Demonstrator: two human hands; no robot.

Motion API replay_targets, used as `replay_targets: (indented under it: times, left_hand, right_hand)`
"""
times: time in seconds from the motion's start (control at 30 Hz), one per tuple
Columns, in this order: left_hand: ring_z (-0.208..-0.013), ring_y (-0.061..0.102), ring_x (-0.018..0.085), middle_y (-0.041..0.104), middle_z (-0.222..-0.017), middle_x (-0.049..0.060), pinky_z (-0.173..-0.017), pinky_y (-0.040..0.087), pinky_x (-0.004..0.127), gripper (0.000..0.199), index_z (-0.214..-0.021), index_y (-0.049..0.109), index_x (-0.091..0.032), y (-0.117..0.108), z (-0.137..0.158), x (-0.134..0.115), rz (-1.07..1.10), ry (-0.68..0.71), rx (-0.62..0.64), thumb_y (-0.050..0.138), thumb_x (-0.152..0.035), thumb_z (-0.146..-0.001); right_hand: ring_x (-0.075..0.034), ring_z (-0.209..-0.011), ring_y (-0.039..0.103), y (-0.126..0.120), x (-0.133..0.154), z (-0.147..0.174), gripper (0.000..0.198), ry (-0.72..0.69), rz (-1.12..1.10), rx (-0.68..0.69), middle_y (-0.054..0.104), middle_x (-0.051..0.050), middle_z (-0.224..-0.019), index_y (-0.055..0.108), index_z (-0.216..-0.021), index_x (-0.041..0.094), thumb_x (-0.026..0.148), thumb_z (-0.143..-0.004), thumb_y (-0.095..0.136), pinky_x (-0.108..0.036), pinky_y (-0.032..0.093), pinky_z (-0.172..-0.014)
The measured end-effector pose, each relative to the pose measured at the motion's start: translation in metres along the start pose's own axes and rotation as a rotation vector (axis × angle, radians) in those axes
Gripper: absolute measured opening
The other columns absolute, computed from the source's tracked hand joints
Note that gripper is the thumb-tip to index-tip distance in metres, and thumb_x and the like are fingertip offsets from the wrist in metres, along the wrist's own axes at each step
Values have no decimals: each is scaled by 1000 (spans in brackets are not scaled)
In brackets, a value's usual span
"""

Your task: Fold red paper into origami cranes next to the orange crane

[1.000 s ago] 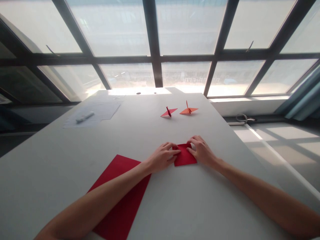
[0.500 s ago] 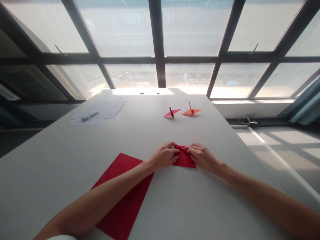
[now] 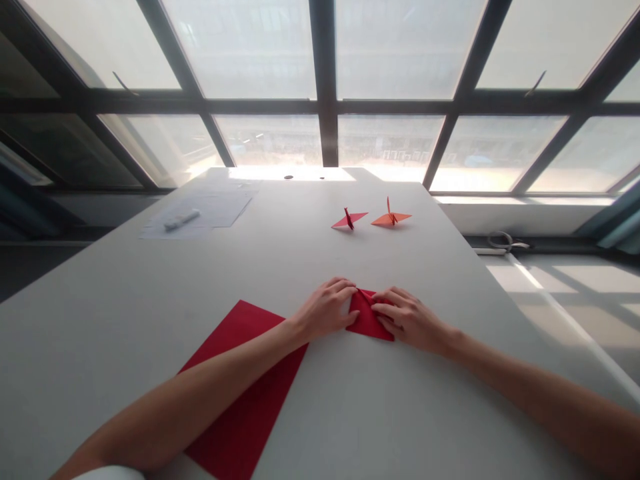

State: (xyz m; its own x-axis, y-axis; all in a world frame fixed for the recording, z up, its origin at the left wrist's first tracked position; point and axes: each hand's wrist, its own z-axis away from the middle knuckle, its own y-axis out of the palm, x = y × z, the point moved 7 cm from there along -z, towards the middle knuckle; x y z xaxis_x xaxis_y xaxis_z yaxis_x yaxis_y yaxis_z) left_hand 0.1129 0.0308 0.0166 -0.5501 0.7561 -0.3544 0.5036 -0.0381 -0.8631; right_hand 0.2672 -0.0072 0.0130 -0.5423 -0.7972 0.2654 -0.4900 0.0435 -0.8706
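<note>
A small folded piece of red origami paper lies on the table between my two hands, with a crease or raised flap running down from its top edge. My left hand holds the paper's left side, fingertips at the upper corner and thumb on its lower left. At the right side, my right hand has its curled fingers on the flap and the right edge; those fingertips partly cover the fold. Beneath my left forearm rests a large red sheet, partly hidden by the arm.
Beyond my hands stand a red paper crane and an orange paper crane. White sheets with a whitish marker-like object lie at the far left of the white table. Windows rise behind its far edge.
My right fingers have shifted over the flap and spread a little, and the flap's crease looks opened wider. The left fingers have moved slightly at the upper corner. The camera view has tilted slightly.
</note>
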Motion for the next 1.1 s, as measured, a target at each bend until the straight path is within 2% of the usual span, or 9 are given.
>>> replay_targets:
  times: [0.13,0.37,0.6,0.77,1.1]
  left_hand:
    - [-117,54,24,63,-122,9,-103,46,38,38,-122,61,-19,3,0,4,-33,7,21,65,-32,-85]
    - [-115,54,24,61,-121,9,-102,44,39,30,-113,67,-20,4,-1,5,-81,-6,80,62,-36,-87]
    - [-117,53,25,61,-123,8,-103,42,39,34,-119,64,-21,1,-2,8,-110,15,89,63,-35,-88]
    - [-117,53,23,60,-125,7,-102,42,38,43,-134,55,-25,2,-1,4,-137,66,123,58,-29,-91]
    - [-122,49,25,53,-131,9,-103,42,40,40,-134,56,-27,1,-1,-1,-195,87,141,54,-29,-94]
  right_hand:
    - [-24,-108,58,0,0,2,25,18,-26,25,64,-12,-118,65,-116,23,19,-94,52,-41,51,-91]
    - [-23,-109,58,0,-2,3,28,19,-40,45,63,-11,-122,66,-117,24,17,-93,53,-42,50,-94]
    - [-24,-109,56,0,0,5,28,5,-47,53,62,-11,-125,64,-120,24,20,-95,53,-42,49,-95]
    - [-24,-110,57,-1,1,4,28,-4,-36,45,62,-10,-125,65,-119,25,20,-95,52,-43,49,-96]
    - [-24,-108,58,-3,2,3,28,-4,-45,42,63,-10,-123,67,-117,27,19,-93,55,-41,50,-94]
